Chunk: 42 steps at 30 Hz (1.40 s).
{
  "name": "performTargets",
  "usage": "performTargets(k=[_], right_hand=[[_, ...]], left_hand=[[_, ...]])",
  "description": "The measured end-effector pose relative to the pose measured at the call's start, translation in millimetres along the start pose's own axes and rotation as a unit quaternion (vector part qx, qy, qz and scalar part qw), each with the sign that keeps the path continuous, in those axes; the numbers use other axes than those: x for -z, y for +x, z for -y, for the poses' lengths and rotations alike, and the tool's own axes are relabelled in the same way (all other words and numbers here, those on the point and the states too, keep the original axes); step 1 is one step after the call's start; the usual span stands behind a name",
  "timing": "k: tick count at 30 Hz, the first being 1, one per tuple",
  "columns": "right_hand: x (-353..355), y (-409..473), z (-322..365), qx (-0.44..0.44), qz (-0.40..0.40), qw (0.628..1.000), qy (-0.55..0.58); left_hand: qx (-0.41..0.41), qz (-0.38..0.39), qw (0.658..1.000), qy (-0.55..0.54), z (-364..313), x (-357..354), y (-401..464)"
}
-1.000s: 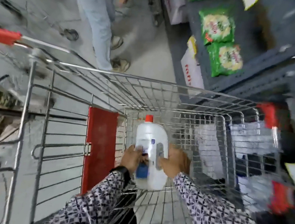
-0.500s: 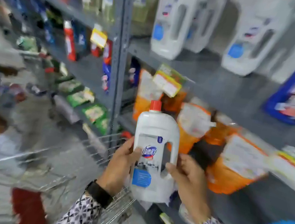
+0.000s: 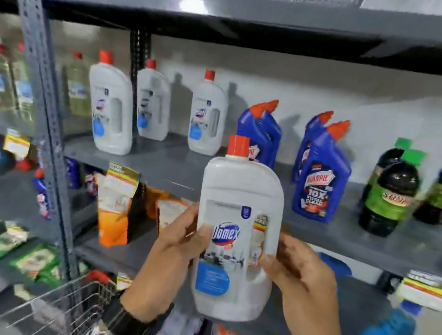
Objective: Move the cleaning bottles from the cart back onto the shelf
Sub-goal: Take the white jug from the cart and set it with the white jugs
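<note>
A person's left hand (image 3: 168, 258) and right hand (image 3: 302, 285) grip a white Domex bottle (image 3: 237, 229) from either side, holding it upright in the air below and in front of the grey shelf (image 3: 171, 172). Beyond the hands, three matching white bottles (image 3: 110, 109) already stand there; this one is not yet placed. The cart (image 3: 49, 311) shows only a corner, its contents hidden.

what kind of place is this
Most likely a shop's cleaning-products aisle: grey metal shelving stocked with rows of identical red-capped white bottles and blue angled-neck toilet-cleaner bottles, printed shelf tags, and a wire shopping cart.
</note>
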State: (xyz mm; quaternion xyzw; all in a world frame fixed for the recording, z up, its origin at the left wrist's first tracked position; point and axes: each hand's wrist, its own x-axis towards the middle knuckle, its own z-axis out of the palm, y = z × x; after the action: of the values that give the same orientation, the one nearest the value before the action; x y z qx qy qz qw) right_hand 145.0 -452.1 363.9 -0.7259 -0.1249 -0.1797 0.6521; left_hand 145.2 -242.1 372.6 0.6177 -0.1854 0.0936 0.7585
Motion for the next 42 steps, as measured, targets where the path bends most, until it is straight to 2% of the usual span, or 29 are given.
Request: performTargets(k=[4,10,16,19,22,26,28,33,42], right_hand=[[-33.9,27.8,1.2,0.003,-0.012,1.0,0.002],[-133.4,129.5,22.4,0.054,-0.03,0.998,-0.028],[-196.2,206.6,10.1,0.046,-0.113,0.987,-0.102],[-204.1,218.9,-4.9,0.048,-0.125,0.983,-0.122],[-204.1,220.3,-18.3,0.058,-0.115,0.983,-0.128],[-196.2,209.3,-38.2,0.013,-0.035,0.991,-0.132],[-196.3,210.2,-45.7,-0.01,-0.028,0.986,-0.164],[-209.7,231.5,-42.3,-0.041,-0.003,0.98,-0.194],[-217.9,233.7,-57.6,-0.017,-0.002,0.976,-0.216]], left_hand=[[-0.008,-0.005,1.0,0.001,-5.1,34.5,31.2],[-0.041,-0.038,0.998,0.011,-30.9,116.8,147.5],[-0.03,-0.023,0.999,-0.008,-21.6,165.0,239.5],[-0.007,0.002,0.999,-0.032,-2.9,176.2,256.6],[-0.019,0.032,0.998,-0.044,11.1,192.2,262.1],[-0.008,0.129,0.987,0.09,15.1,221.4,255.8],[0.019,0.158,0.976,0.148,20.5,232.1,257.4],[0.054,0.146,0.969,0.19,23.9,241.8,267.6],[0.052,0.164,0.965,0.199,29.0,257.3,269.6]])
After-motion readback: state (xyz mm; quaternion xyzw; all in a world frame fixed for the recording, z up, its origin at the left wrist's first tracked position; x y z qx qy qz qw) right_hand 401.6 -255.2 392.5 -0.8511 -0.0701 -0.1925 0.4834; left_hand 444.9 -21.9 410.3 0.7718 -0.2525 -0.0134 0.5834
